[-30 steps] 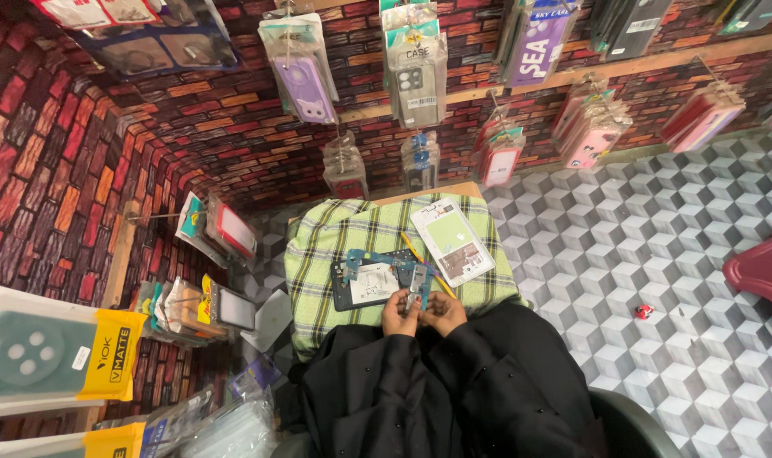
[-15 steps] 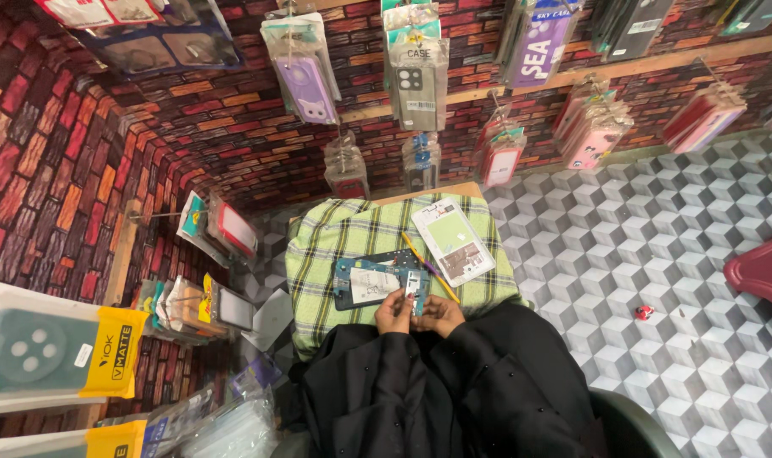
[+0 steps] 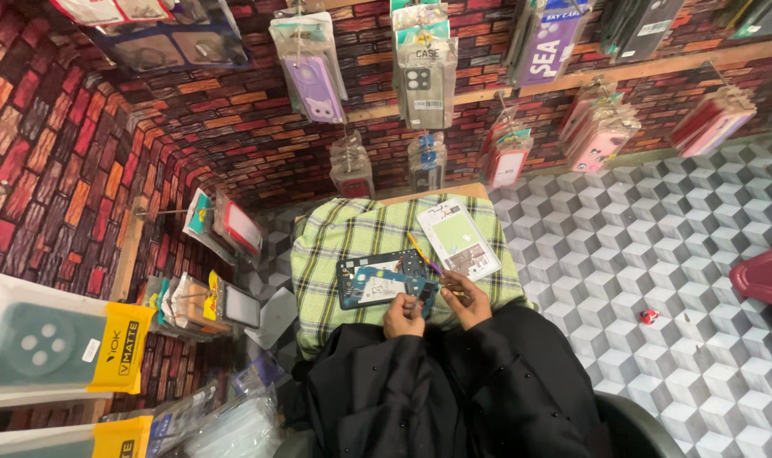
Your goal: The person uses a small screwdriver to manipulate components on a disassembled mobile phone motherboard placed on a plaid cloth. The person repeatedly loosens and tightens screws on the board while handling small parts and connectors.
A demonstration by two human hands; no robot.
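Opened phone (image 3: 384, 282), back cover off and innards exposed, lies flat on green checked cloth (image 3: 335, 246) over a small table, near edge toward the person. Left hand (image 3: 403, 317) pinches its lower edge, likely to steady it. Right hand (image 3: 467, 298) grips a thin yellow-and-purple tool (image 3: 423, 256), tip over the board. White packet (image 3: 459, 238) just beside, within reach.

Small worktop (image 3: 479, 190) at frame centre, wooden edge showing at its far side, covered by a green-yellow plaid cloth (image 3: 339, 246). On the cloth: opened phone (image 3: 377, 280) with blue insides, centre; white-green packet (image 3: 459, 239) to its right, flat; thin yellow-purple tool (image 3: 423, 254) between them. Floor (image 3: 657, 254), grey cube-pattern tiles, right; small red object (image 3: 648, 316) on it.
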